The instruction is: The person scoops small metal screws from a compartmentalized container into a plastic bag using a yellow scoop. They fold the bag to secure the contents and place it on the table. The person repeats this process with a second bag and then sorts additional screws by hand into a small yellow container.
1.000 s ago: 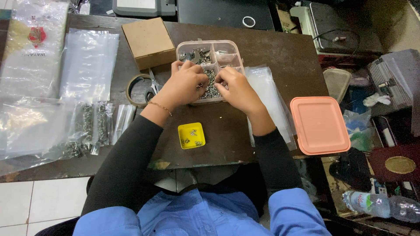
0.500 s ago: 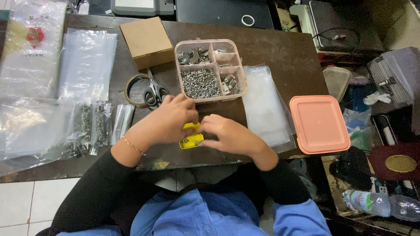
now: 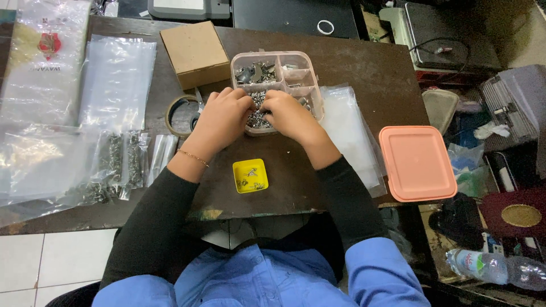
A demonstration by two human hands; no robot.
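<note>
In the head view, both hands are found over the clear compartment box point(image 3: 277, 68) at the far middle of the dark table point(image 3: 369, 68). Half a second earlier they were gathered low over the small yellow tray point(image 3: 249, 175); that tray is now left uncovered near the table's front edge, with a few small metal pieces lying in it. The left hand point(image 3: 220, 119) is laid over the box's near-left compartment, where the pile of small silver screws point(image 3: 257, 117) is kept. The right hand point(image 3: 291, 116) is set just beside it, and the two hands are nearly touching above the screws. The fingers of both hands are curled down and drawn together into the pile; whether a screw is actually pinched cannot be told, since the fingertips are hidden among the screws.

The scissors and the tape roll point(image 3: 180, 113), plainly seen earlier, are now largely covered by the left hand. The cardboard box point(image 3: 195, 52), the pink lid point(image 3: 417, 163) at the right, and the clear plastic bags point(image 3: 116, 82) at the left are unchanged in place.
</note>
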